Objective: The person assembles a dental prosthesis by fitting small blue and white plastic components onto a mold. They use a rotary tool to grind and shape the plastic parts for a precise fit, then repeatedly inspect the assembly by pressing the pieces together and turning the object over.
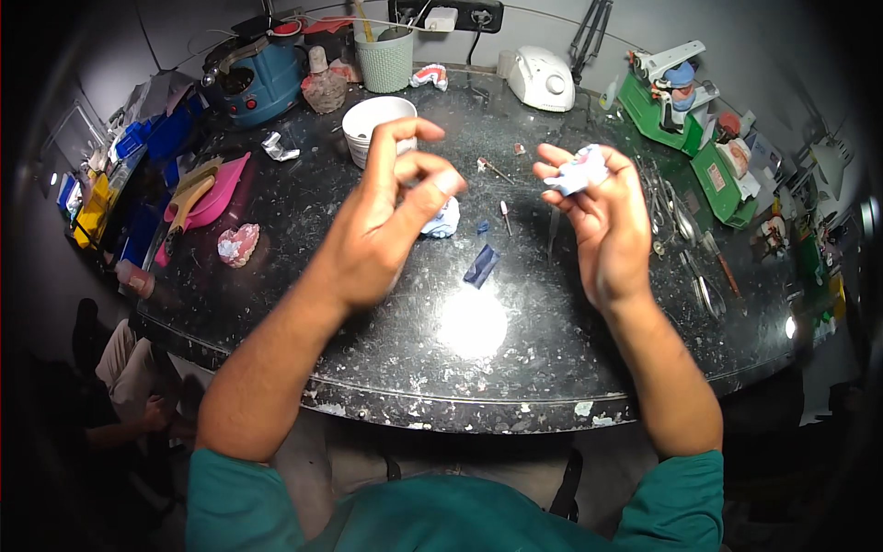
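My right hand (607, 212) is raised over the right half of the bench, closed on a small pale-blue and white dental cast (581, 169) held by thumb and fingers. To the left, my left hand (382, 216) hovers with its fingers loosely bent and apart, and I see nothing in it. Partly hidden behind its thumb, a blue and white dental model (445, 222) lies on the bench. A piece of dark blue articulating paper (481, 266) lies between the hands, near a small rotary bur (505, 214).
A white tub (354, 138) stands behind my left hand. At left lie a pink dustpan (221, 193) and a pink-white dental cast (238, 246). Metal instruments (685, 221) and green articulators (722, 189) sit at right. A white control box (541, 80) stands at the back.
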`<state>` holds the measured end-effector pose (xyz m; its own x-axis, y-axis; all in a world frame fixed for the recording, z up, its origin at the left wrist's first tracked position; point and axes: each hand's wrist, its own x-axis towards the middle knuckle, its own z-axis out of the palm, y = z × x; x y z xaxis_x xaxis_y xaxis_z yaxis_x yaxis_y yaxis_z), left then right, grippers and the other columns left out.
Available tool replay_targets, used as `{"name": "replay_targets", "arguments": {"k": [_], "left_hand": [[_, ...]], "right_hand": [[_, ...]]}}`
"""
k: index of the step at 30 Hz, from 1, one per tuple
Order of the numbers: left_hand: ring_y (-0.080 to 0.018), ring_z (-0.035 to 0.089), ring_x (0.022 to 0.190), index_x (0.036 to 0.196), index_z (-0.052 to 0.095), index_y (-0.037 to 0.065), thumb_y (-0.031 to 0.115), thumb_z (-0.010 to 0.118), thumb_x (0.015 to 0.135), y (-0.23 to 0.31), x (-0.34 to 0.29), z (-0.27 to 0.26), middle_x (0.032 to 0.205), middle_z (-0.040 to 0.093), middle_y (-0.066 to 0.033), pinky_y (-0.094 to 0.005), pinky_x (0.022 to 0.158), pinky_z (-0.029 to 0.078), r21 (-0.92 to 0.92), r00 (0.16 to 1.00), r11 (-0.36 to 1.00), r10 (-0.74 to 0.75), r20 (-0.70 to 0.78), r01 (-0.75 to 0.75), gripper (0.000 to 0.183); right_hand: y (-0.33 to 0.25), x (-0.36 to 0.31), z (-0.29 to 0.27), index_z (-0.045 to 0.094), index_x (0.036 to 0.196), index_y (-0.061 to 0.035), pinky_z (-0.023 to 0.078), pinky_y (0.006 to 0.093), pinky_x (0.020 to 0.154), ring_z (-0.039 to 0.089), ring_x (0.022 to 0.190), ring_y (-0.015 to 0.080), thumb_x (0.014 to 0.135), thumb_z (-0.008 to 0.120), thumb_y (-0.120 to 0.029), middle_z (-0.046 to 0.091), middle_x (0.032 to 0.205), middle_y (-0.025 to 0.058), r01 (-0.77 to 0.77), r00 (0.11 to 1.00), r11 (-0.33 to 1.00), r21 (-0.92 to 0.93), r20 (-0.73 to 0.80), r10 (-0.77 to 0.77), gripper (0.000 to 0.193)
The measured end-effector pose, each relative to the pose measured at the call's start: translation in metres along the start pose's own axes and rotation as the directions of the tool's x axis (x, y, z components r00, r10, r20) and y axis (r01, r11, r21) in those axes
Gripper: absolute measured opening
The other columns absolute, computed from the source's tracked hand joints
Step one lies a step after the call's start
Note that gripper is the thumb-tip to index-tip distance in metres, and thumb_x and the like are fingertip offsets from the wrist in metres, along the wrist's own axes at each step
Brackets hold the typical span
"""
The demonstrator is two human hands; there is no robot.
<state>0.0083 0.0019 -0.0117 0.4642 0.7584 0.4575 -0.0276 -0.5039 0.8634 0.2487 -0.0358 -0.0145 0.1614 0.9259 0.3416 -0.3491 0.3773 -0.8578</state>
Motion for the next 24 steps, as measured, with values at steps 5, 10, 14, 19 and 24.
{"name": "replay_targets", "arguments": {"k": [5,10,14,19,24], "left_hand": [[-0.0339,0.044,0.14,0.144,0.053,0.01,0.006,0.064,0.081,-0.017,0.004,-0.014,0.147,0.052,-0.0145,-0.0454,0.121,0.03,0.572,0.96,0.807,-0.025,0.279,-0.145,0.064],[-0.0322,0.044,0.142,0.145,0.052,0.009,0.002,0.055,0.082,-0.021,0.009,-0.02,0.151,0.049,-0.0168,-0.042,0.12,0.033,0.579,0.915,0.814,-0.199,0.352,-0.046,0.063],[-0.0335,0.049,0.137,0.143,0.053,0.007,-0.001,0.057,0.082,-0.024,0.011,-0.026,0.145,0.054,-0.018,-0.0405,0.117,0.037,0.583,0.918,0.809,-0.169,0.359,-0.079,0.062],[-0.0299,0.057,0.129,0.142,0.054,0.005,0.005,0.067,0.089,-0.009,0.013,-0.024,0.137,0.059,-0.0175,-0.0391,0.111,0.043,0.61,0.917,0.791,-0.213,0.336,-0.04,0.055],[-0.0202,0.057,0.127,0.146,0.046,-0.001,0.022,0.06,0.102,-0.02,0.014,-0.007,0.138,0.056,-0.0175,-0.0333,0.105,0.048,-0.413,0.957,0.863,-0.264,0.121,0.291,0.051]], "right_hand": [[0.004,0.019,-0.036,0.043,0.128,0.0063,0.056,0.0359,0.091,0.064,0.114,0.0367,0.103,0.048,-0.032,0.057,0.13,0.0324,-0.333,0.928,0.847,0.413,-0.014,0.372,0.046],[0.013,0.015,-0.031,0.043,0.131,0.0103,0.057,0.0417,0.098,0.063,0.114,0.041,0.105,0.041,-0.032,0.056,0.127,0.0337,-0.503,0.847,0.708,0.496,0.121,0.517,0.05],[0.003,0.012,-0.025,0.047,0.127,0.0124,0.055,0.0431,0.102,0.063,0.115,0.0415,0.103,0.045,-0.033,0.058,0.125,0.0322,-0.575,0.813,0.731,0.368,0.158,0.56,0.052],[0.002,-0.002,-0.008,0.044,0.142,0.0036,0.052,0.0368,0.105,0.063,0.118,0.025,0.1,0.061,-0.02,0.06,0.129,0.0158,-0.388,0.908,0.922,0.005,0.175,0.381,0.052],[0.01,-0.012,0.0,0.047,0.143,-0.0051,0.053,0.0337,0.096,0.061,0.118,0.021,0.071,0.092,-0.018,0.057,0.136,0.0121,0.352,0.926,0.802,-0.483,0.304,-0.223,0.085]]}}
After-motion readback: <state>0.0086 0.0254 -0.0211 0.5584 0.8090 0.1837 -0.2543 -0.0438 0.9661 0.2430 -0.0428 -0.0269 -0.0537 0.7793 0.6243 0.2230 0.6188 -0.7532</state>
